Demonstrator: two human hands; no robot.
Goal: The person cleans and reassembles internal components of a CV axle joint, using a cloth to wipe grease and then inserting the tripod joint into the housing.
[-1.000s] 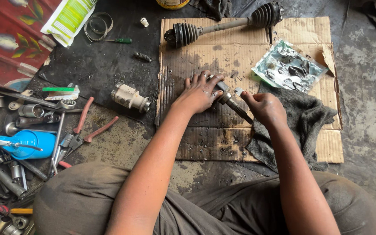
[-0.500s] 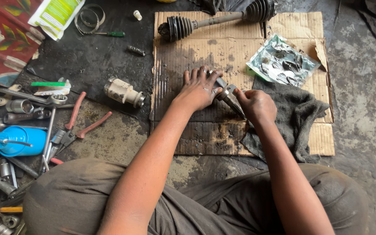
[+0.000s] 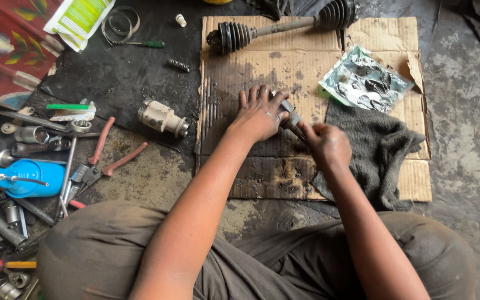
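Note:
My left hand [image 3: 259, 115] rests on the cardboard sheet [image 3: 284, 61], fingers spread, its thumb and forefinger pinching a small grey metal part [image 3: 288, 106]. My right hand [image 3: 326, 145] is closed around a short dark metal tool [image 3: 296, 121] whose tip meets that part. Both hands work close together in the middle of the cardboard. What lies under the palms is hidden.
A drive axle with rubber boots [image 3: 284, 25] lies across the cardboard's far edge. A crumpled foil packet [image 3: 365, 80] and a grey rag [image 3: 379, 150] sit to the right. To the left are a cylindrical metal part [image 3: 162, 118], red-handled pliers [image 3: 98, 161], a blue oil can [image 3: 26, 178] and several sockets and wrenches.
My right hand has closed in on my left, so less of the tool's shaft shows. My left thumb has come over the small metal part.

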